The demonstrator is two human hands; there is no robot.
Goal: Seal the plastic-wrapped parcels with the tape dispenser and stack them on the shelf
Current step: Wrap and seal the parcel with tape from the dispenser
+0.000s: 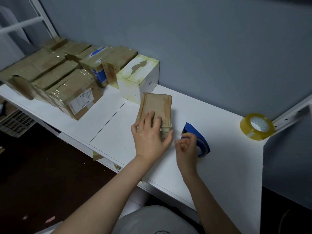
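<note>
A brown plastic-wrapped parcel (157, 107) lies flat on the white desk (219, 166). My left hand (150, 137) rests on the parcel's near end, fingers spread over the top and thumb at its right edge. Just right of the parcel stands a blue tape dispenser (200, 141) on the desk. My right hand (185, 146) is curled against the dispenser's left side and pinches a clear strip of tape that runs toward the parcel's near corner.
Several wrapped brown parcels (50, 76) are stacked at the desk's back left, with a white box (140, 76) beside them against the blue-grey wall. A spare roll of clear tape (257, 126) lies at the right. White bed-frame rails (25, 24) stand at upper left.
</note>
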